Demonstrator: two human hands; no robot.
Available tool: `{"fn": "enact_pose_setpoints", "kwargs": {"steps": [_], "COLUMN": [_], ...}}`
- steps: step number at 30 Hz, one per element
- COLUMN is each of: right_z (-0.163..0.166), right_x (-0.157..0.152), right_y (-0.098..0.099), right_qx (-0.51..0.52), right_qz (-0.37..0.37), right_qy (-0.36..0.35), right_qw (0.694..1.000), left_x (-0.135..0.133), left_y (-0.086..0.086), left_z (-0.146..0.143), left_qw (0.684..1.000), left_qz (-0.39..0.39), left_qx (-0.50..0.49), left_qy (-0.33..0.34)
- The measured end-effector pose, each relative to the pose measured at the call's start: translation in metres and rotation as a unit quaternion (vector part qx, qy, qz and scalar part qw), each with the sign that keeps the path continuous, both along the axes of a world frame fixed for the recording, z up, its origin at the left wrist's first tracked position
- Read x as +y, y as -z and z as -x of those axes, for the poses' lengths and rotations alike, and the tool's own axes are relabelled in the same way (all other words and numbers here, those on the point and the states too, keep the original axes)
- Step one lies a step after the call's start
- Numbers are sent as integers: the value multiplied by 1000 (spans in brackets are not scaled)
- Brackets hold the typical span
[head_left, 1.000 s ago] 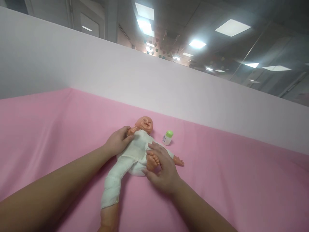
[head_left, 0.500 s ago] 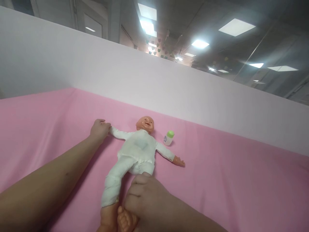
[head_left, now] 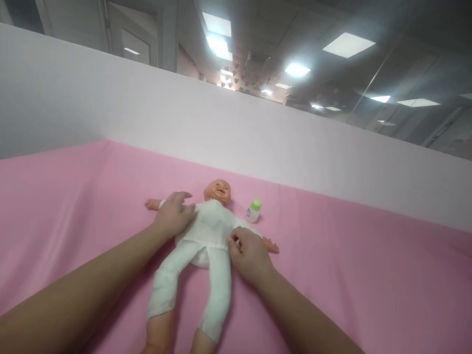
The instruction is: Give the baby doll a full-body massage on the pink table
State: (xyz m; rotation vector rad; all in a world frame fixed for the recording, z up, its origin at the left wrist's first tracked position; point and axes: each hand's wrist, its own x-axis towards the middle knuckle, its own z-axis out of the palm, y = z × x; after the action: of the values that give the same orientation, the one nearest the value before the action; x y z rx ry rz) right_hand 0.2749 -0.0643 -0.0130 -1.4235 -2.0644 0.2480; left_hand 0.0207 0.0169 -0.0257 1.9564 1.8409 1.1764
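Note:
A baby doll [head_left: 212, 223] with a white cloth body lies on its back, its head toward the far wall. My left hand [head_left: 175, 214] rests over the doll's upper arm and shoulder on the left, fingers stretched out and apart. At the doll's waist on the other side, my right hand [head_left: 252, 253] has its fingers curled in, thumb close to the forefinger, touching the cloth's edge. Whatever lies inside those fingers is hidden. A small clear bottle with a green cap [head_left: 253, 211] stands beside the doll's shoulder.
A pink sheet [head_left: 332, 275] with soft folds covers the surface under the doll. Behind it rises a low white wall [head_left: 258, 142], with glass above it. Lit ceiling panels [head_left: 348, 45] show beyond.
My right hand has left the doll's raised leg, now lying straight, and moved up to its waist. My left hand let go of the doll's hand and slid right onto its upper arm.

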Motion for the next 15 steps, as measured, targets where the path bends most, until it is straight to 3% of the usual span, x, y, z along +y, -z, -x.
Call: {"fn": "enact_pose_setpoints", "kwargs": {"steps": [3, 5, 10, 13, 15], "right_z": [-8, -8, 5, 14, 18], "right_x": [18, 23, 21, 17, 15], "right_y": [10, 16, 15, 10, 7], "right_qx": [-86, -93, 76, 174, 194], "right_qz": [49, 67, 75, 28, -6], "right_qy": [37, 40, -13, -87, -121], "right_qw": [994, 993, 994, 980, 973], "left_x": [-11, -14, -16, -19, -23], "left_y": [3, 3, -5, -10, -12], "left_z": [-24, -32, -33, -34, -37], "left_qw": [995, 993, 985, 951, 897], "left_qz": [44, 65, 122, 185, 235], "left_qx": [16, 22, -66, -206, -329], "left_qy": [84, 98, 102, 136, 178]}}
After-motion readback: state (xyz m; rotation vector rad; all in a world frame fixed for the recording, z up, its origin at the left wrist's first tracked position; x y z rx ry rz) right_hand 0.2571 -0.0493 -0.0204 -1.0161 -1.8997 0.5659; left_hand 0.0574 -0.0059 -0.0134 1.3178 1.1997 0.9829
